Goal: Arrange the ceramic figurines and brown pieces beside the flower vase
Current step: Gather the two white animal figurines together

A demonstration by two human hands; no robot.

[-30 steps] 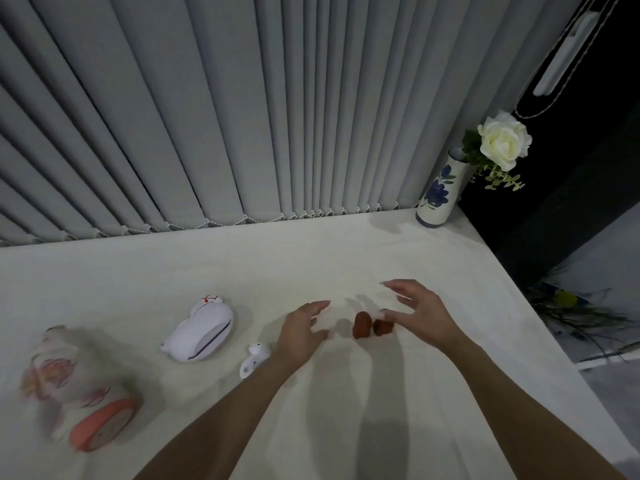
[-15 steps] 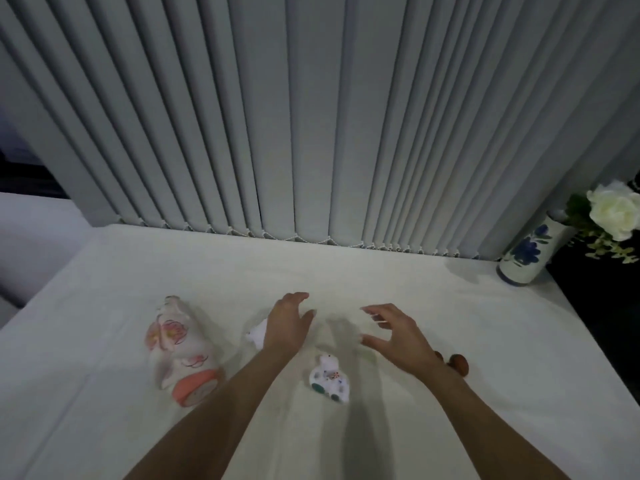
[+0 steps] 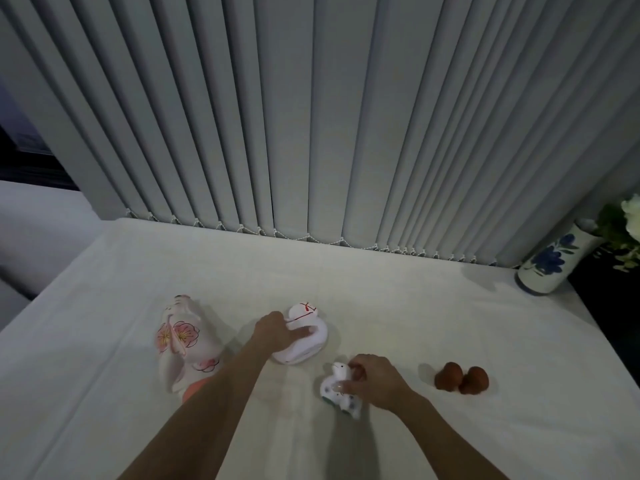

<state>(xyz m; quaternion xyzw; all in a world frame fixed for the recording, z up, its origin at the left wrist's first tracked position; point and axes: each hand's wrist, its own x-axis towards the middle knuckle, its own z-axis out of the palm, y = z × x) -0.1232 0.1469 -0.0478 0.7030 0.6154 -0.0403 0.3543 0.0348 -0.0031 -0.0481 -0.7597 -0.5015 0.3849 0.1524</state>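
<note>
My left hand [image 3: 277,332] grips a smooth white figurine with red marks [image 3: 306,336], which lies on its side on the white tabletop [image 3: 381,296]. My right hand [image 3: 375,382] is closed around a small white spotted figurine [image 3: 334,388] near the front. Two brown pieces [image 3: 462,377] rest side by side to the right of that hand. A larger figurine with pink flowers and an orange base [image 3: 183,344] lies tipped over at the left. The blue-flowered vase [image 3: 550,265] with a white flower [image 3: 632,209] stands at the far right corner.
Grey vertical blinds [image 3: 311,116] hang along the back edge of the table. The table drops off to a dark area on the right and a pale surface [image 3: 38,216] on the left.
Both hands were open above the table; now the left has closed on the white red-marked figurine and the right on the small spotted one. The view shifted slightly left.
</note>
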